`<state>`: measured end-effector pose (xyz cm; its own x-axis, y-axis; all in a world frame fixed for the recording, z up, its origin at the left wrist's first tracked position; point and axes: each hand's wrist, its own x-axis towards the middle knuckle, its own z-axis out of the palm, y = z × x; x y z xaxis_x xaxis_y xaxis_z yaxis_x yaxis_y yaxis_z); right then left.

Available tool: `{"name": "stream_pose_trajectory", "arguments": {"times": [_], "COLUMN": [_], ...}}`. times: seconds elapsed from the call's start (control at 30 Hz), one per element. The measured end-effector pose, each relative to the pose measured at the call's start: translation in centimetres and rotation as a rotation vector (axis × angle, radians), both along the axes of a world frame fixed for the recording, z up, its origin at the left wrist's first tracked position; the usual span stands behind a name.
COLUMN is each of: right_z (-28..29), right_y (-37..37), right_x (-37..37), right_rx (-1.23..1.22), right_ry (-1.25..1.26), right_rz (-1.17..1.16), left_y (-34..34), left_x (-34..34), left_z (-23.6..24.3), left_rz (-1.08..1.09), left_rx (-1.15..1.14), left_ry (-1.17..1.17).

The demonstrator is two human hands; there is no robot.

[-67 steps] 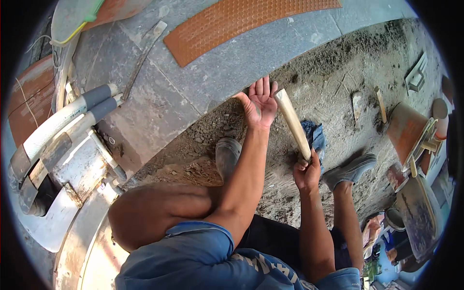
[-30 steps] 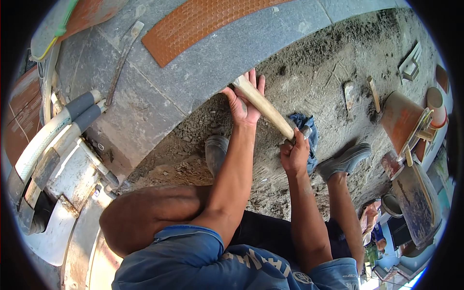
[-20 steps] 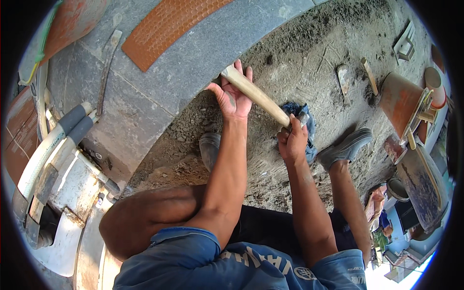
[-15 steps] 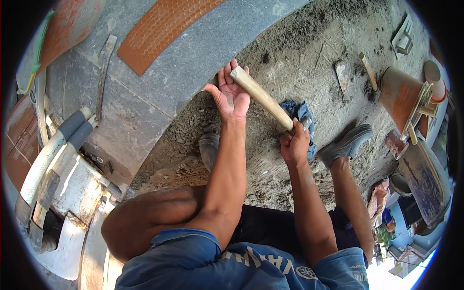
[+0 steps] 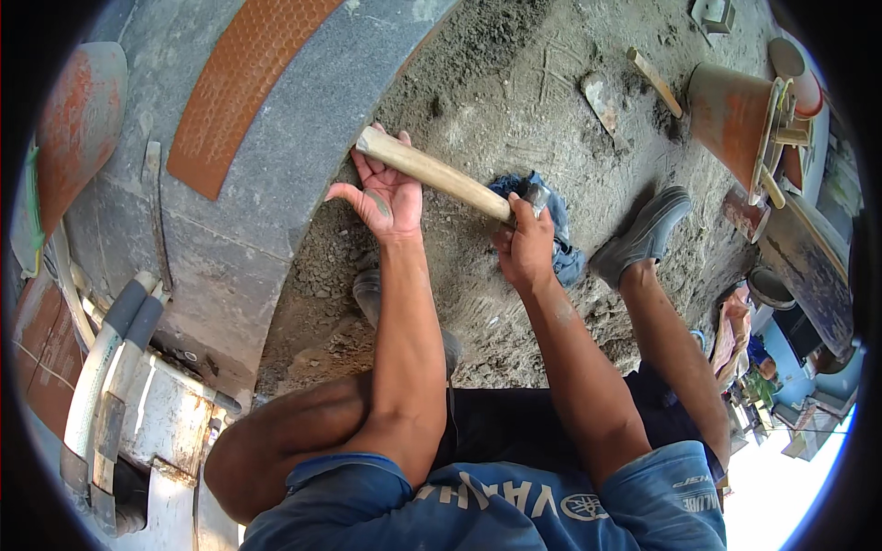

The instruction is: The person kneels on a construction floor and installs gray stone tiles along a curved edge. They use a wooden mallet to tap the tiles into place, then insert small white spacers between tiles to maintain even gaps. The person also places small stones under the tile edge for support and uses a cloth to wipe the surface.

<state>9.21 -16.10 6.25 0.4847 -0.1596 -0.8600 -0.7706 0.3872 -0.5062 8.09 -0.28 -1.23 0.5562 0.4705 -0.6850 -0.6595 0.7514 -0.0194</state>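
Note:
My left hand [image 5: 393,197] is open, palm up, fingers spread, with a grey smear on the palm, just beside the grey tiled ledge [image 5: 234,110]. A pale wooden handle [image 5: 436,174] reaches diagonally across its fingers; whether it rests on them I cannot tell. My right hand [image 5: 528,239] is closed round the lower right end of this tool, by a small metal head [image 5: 538,196] that looks like a hammer's, partly hidden. Beneath that hand a crumpled dark blue cloth [image 5: 560,253] lies on the dirt ground [image 5: 478,92].
An orange studded strip [image 5: 234,92] lies on the ledge. A reddish panel [image 5: 83,110] and pipes [image 5: 119,331] stand at left. A trowel [image 5: 602,106], short stick [image 5: 657,83], dirty bucket [image 5: 726,119] and wheelbarrow-like tray [image 5: 799,266] are at right. My grey shoe [image 5: 643,239] is nearby.
The handle's free end has moved from beside my left hand to over its fingers, and the handle lies flatter. The whole view has turned, shifting the ledge and both hands leftward and the hands upward.

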Motion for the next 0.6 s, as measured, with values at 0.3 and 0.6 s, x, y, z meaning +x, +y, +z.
{"name": "stream_pose_trajectory", "arguments": {"times": [0.3, 0.6], "right_z": [-0.1, -0.4], "right_y": [-0.6, -0.9], "right_x": [0.1, 1.6], "right_rx": [0.017, 0.036], "right_ry": [-0.01, -0.034], "right_rz": [0.034, -0.052], "left_y": [-0.1, -0.2], "left_x": [0.1, -0.1], "left_z": [0.0, -0.6], "left_rz": [-0.064, -0.083], "left_rx": [0.091, 0.112], "left_ry": [-0.001, -0.086]}}
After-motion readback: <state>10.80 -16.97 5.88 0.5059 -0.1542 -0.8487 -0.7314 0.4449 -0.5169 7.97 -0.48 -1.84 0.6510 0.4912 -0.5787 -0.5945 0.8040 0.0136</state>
